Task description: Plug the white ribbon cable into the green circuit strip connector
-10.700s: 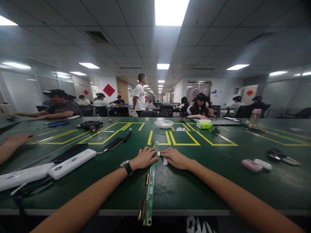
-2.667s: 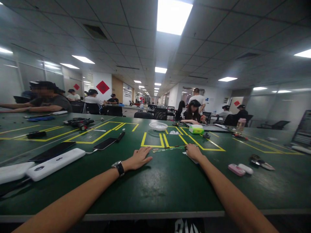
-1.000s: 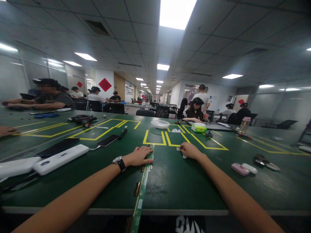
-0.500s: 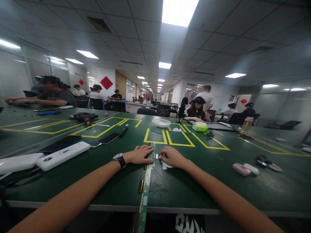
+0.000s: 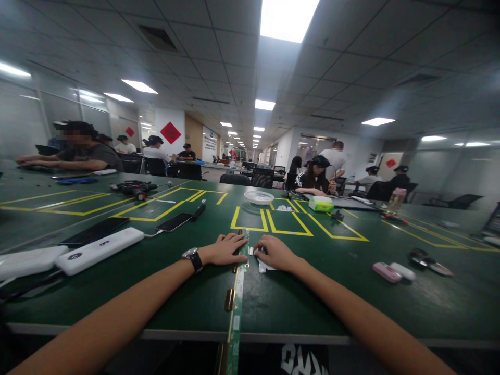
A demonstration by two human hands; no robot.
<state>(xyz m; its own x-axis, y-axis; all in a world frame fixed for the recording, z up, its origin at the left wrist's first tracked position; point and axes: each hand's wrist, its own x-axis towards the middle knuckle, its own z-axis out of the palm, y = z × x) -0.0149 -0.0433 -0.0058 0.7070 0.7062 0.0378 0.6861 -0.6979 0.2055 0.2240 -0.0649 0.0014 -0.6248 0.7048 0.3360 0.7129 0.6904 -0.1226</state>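
Observation:
A long, narrow green circuit board (image 5: 236, 312) with gold-coloured flaps along its left side runs from the table past the front edge towards me. My left hand (image 5: 226, 249) lies palm down at its far part, fingers stretched and thumb apart, the tips resting on the board. Just right of the board, my right hand (image 5: 275, 252) is closed, thumb and fingers pinched at a small silvery-white tab (image 5: 251, 251). Whether the tab is joined to the board I cannot tell. A white scrap (image 5: 262, 267) shows partly from under my right hand.
On the left lie white power banks (image 5: 102, 251) and phones (image 5: 175, 223). Beyond my hands stand a white basket (image 5: 258, 197) and a green tissue pack (image 5: 321, 204). A pink case (image 5: 386, 272) lies at right. Co-workers sit around, one across the table (image 5: 316, 177).
The near end of the circuit board has shifted very slightly to the right. Both hands stay almost where they were, my right hand still pinching at the tab.

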